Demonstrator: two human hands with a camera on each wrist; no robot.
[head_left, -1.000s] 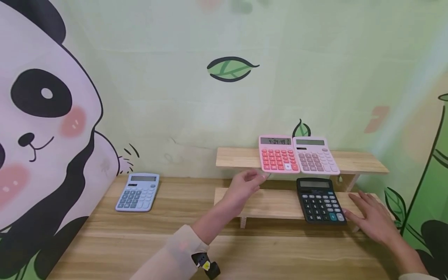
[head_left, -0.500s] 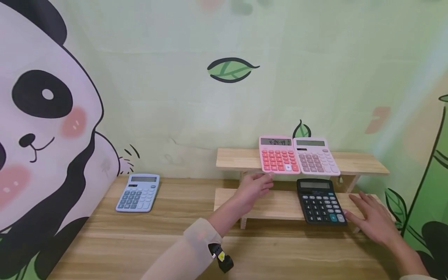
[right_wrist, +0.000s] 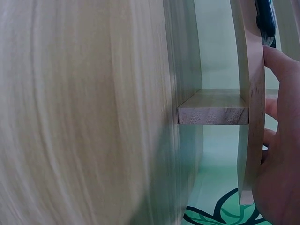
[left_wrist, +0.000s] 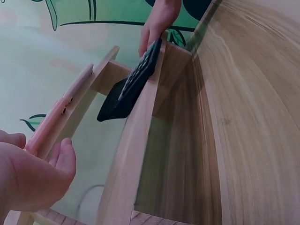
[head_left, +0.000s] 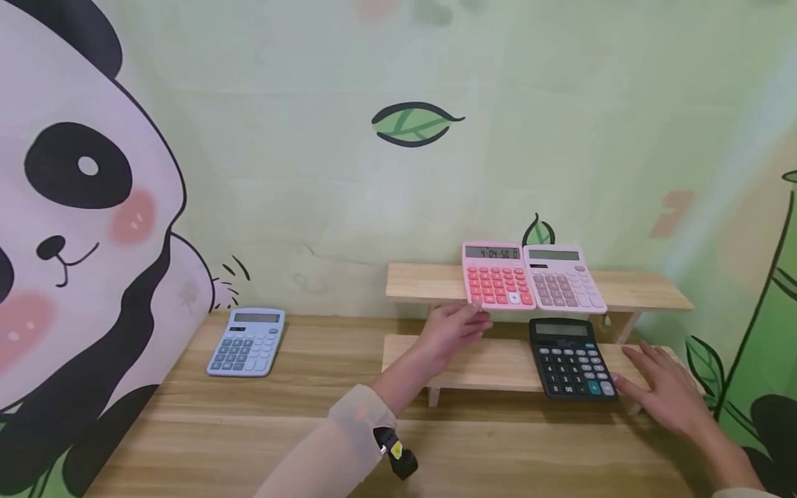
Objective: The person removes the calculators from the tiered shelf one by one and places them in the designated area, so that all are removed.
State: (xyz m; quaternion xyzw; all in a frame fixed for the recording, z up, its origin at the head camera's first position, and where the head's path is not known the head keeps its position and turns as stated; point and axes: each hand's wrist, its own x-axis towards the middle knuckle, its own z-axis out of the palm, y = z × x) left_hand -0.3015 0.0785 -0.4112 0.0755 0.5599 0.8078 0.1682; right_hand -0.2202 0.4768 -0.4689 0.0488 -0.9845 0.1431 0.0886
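Note:
On the upper wooden shelf, a pink calculator (head_left: pixel 497 277) with a lit display stands beside a pale pink calculator (head_left: pixel 563 280). My left hand (head_left: pixel 450 335) pinches the pink calculator's lower left corner; the thumb is on top and the curled fingers are below its edge. A black calculator (head_left: pixel 573 360) lies tilted on the lower shelf, its front edge overhanging. My right hand (head_left: pixel 666 391) rests with spread, relaxed fingers on that shelf's right end, the thumb at the black calculator's right edge. The left wrist view shows the pink calculator (left_wrist: pixel 44 124) edge-on, between thumb and fingers.
A light blue calculator (head_left: pixel 245 344) lies on the wooden table (head_left: pixel 249 443) at the left. The two-step stand has an upper shelf (head_left: pixel 423 280) set behind and above a lower shelf (head_left: pixel 473 363). A wall printed with a panda and leaves (head_left: pixel 280 173) rises behind.
My left hand has moved slightly right and up, from just below the pink calculator onto its lower left corner. The display now reads one second later. My right hand stays in place.

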